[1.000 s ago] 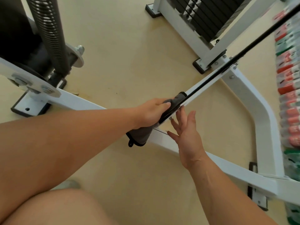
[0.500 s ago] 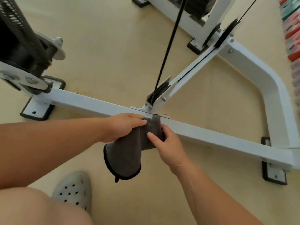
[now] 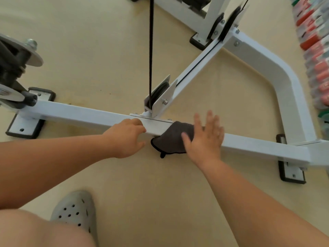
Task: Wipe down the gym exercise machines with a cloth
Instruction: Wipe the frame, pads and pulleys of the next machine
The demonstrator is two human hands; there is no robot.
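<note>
Cloth (image 3: 170,139) draped over white frame bar (image 3: 89,114), pressed under flat, spread-fingered right hand (image 3: 204,138). Left hand (image 3: 126,138) just beside, gripping the frame bar.

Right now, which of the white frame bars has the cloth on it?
The long bar crossing the view left to right. The cloth drapes over it under the right hand; the diagonal bar and bent bar carry no cloth.

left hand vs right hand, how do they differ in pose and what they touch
The left hand curls its fingers round the white bar; the right hand lies flat, fingers spread. The right hand presses the grey cloth; the left hand touches bare metal only. Both rest on the same bar.
</note>
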